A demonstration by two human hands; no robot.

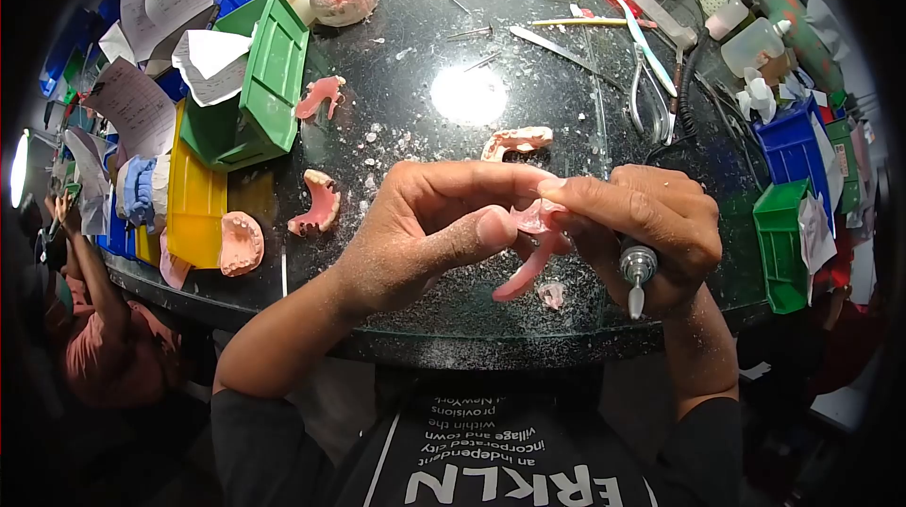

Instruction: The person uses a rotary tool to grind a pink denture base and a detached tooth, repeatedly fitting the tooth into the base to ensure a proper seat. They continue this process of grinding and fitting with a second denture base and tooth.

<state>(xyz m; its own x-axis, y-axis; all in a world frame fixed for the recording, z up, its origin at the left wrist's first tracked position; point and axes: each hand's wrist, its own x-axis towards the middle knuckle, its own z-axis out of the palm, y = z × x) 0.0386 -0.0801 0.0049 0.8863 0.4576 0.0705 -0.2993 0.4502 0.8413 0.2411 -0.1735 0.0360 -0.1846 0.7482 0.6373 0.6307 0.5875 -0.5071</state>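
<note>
A pink denture base (pixel 526 271) is between both hands above the near edge of the table. My left hand (pixel 406 233) pinches it from the left, thumb and fingers closed. From the right, the fingertips of my right hand (pixel 656 214) touch its upper part. That same hand also grips a metal rotary handpiece (pixel 639 263), its tip pointing down toward me. Fingers hide part of the denture. Just beyond my hands lies a horseshoe-shaped denture (pixel 517 141) with teeth. A small pale pink piece (pixel 551 295) rests below the denture base.
More dentures (pixel 317 203) and a plaster cast (pixel 242 244) lie to the left, near green (pixel 276 82) and yellow bins (pixel 200 214). Pliers (pixel 651 96) and a toothbrush (pixel 634 30) are at the back right. White dust covers the table's front edge (pixel 472 346). Another person's arm (pixel 94 266) shows far left.
</note>
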